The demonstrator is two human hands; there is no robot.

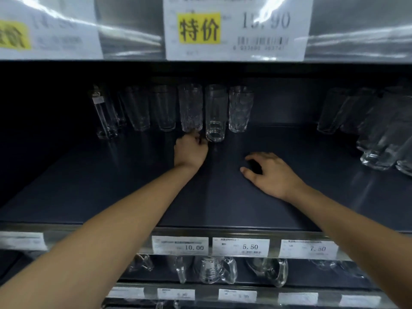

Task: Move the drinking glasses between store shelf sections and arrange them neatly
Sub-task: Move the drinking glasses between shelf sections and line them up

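Hanging along the bottom of the frame, 3 price tags on the shelf edge read 10.00 [180, 245], 5.50 [240, 246] and 7.50 [308, 248]. Under them, handled glass mugs [214, 270] stand on a lower shelf.

Above the tags lies the dark shelf [111, 186], and 2 bare forearms reach over it from the lower corners. The right hand [269, 172] is right of centre, low over the shelf board. Its fingers are apart and loosely bent and it holds nothing. Whether its fingertips touch the board cannot be told.

The left hand [190, 150] is further in, at the centre of the frame. Its fingers are curled round the foot of the patterned glass [191, 108], which stands upright in a row of tall glasses at the back of the shelf. Just right of it, the clear glass [215, 112] stands slightly forward of the row, its base beside the left thumb. 1 more textured glass [240, 109] ends the row on the right. Plainer glasses [136, 108] continue toward the upper left, dim in the shadow.

Well apart from the row, at the right edge, another cluster of glasses [383, 130] stands blurred.

Across the top, a large price sign [236, 27] carries a yellow patch and a smeared number ending in 90.
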